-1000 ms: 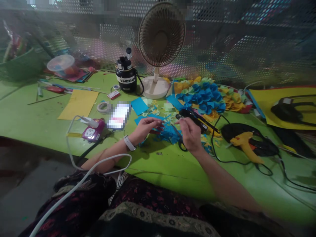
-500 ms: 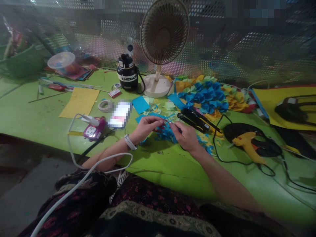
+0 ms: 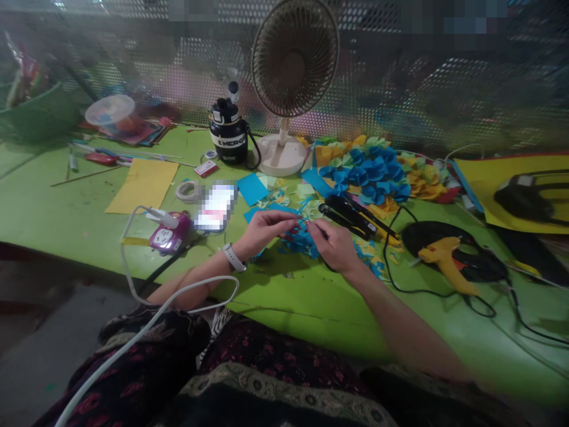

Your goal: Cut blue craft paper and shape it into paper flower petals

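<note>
My left hand (image 3: 272, 230), with a pale watch band on its wrist, is closed in a pinch over the middle of the green table. Facing it, my right hand (image 3: 332, 244) is also pinched, the fingertips of both nearly meeting. Something small and thin is between them, too small to make out. Directly beneath lie blue paper scraps (image 3: 303, 244), partly hidden by the hands. A black stapler (image 3: 349, 217) rests just beyond my right hand. Behind the fingers are a blue paper sheet (image 3: 254, 190) and pale cut paper bits (image 3: 284, 196).
A fan (image 3: 281, 155) and black flask (image 3: 228, 133) stand at the back. Crumpled paper pieces (image 3: 371, 175) are heaped right of them. An orange glue gun (image 3: 448, 261) lies at right. Left are a phone (image 3: 216, 206), tape roll (image 3: 188, 190) and purple power adapter (image 3: 168, 234); a white cable (image 3: 133, 338) crosses my left arm.
Both hands stay in nearly the same place, fingertips still close together. Only slight finger movement shows; the things on the table have not moved.
</note>
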Demonstrator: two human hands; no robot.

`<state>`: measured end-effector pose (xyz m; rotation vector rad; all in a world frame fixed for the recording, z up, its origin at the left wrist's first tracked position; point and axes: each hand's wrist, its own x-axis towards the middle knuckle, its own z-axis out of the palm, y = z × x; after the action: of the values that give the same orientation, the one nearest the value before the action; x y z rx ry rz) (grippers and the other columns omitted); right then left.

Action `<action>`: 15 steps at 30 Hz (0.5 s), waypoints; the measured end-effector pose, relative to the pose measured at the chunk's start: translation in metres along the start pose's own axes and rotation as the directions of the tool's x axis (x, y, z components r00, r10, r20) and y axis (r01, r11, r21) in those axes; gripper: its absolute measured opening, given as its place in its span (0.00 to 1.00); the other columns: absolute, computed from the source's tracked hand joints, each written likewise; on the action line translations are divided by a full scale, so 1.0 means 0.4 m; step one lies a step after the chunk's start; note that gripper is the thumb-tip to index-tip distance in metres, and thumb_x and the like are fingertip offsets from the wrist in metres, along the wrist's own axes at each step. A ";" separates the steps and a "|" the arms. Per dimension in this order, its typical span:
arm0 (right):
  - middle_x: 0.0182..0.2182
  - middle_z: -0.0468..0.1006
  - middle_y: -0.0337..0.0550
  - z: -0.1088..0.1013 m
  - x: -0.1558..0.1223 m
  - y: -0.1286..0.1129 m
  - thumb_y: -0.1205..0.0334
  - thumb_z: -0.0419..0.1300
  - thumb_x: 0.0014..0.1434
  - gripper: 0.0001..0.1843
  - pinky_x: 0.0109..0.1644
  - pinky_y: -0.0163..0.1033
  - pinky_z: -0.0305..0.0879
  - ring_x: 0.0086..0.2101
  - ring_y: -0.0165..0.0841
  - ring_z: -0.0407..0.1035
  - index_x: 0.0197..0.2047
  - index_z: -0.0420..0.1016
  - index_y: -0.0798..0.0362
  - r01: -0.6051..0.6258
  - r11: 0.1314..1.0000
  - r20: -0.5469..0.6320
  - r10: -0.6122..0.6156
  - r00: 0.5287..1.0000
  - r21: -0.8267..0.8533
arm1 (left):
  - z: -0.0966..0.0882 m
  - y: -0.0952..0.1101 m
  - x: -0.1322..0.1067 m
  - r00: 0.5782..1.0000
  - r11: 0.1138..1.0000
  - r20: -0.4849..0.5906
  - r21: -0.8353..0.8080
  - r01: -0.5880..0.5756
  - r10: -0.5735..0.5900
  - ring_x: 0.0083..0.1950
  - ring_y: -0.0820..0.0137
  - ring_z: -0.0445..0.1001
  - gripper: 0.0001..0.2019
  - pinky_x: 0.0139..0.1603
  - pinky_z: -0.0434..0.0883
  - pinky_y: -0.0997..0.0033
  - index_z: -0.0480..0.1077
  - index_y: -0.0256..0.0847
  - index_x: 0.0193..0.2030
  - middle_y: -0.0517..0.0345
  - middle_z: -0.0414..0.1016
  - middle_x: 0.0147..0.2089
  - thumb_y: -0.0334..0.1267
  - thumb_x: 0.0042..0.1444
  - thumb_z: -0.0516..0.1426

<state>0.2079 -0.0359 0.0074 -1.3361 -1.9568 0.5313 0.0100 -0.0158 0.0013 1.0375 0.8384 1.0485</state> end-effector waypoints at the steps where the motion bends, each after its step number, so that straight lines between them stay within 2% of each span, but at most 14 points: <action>1: 0.19 0.67 0.38 -0.001 0.001 -0.001 0.42 0.50 0.68 0.25 0.30 0.38 0.52 0.22 0.31 0.60 0.26 0.68 0.50 0.001 1.000 0.003 -0.001 1.000 0.005 | 0.000 0.000 0.000 1.000 1.000 0.001 0.008 -0.004 0.004 0.32 0.71 0.80 0.18 0.34 0.79 0.71 0.81 0.37 0.38 0.53 0.83 0.34 0.46 0.44 0.72; 11: 0.19 0.64 0.36 -0.003 0.000 -0.010 0.46 0.51 0.67 0.23 0.29 0.38 0.51 0.22 0.30 0.57 0.25 0.65 0.49 0.004 0.997 0.059 -0.009 0.998 0.072 | 0.005 -0.004 0.001 0.994 0.993 -0.042 0.071 -0.095 0.098 0.26 0.74 0.77 0.19 0.32 0.78 0.71 0.80 0.37 0.30 0.56 0.81 0.28 0.51 0.41 0.73; 15: 0.19 0.64 0.36 -0.001 -0.003 -0.007 0.46 0.51 0.67 0.22 0.29 0.38 0.52 0.22 0.30 0.57 0.26 0.67 0.49 0.004 0.996 0.076 -0.011 0.997 0.085 | 0.008 -0.003 -0.003 0.993 0.991 -0.049 0.083 -0.106 0.110 0.26 0.74 0.77 0.20 0.31 0.78 0.71 0.79 0.36 0.29 0.56 0.80 0.26 0.52 0.41 0.72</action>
<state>0.2067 -0.0381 0.0092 -1.2725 -1.9771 0.6629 0.0131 -0.0179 0.0012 1.1377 0.8812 1.1457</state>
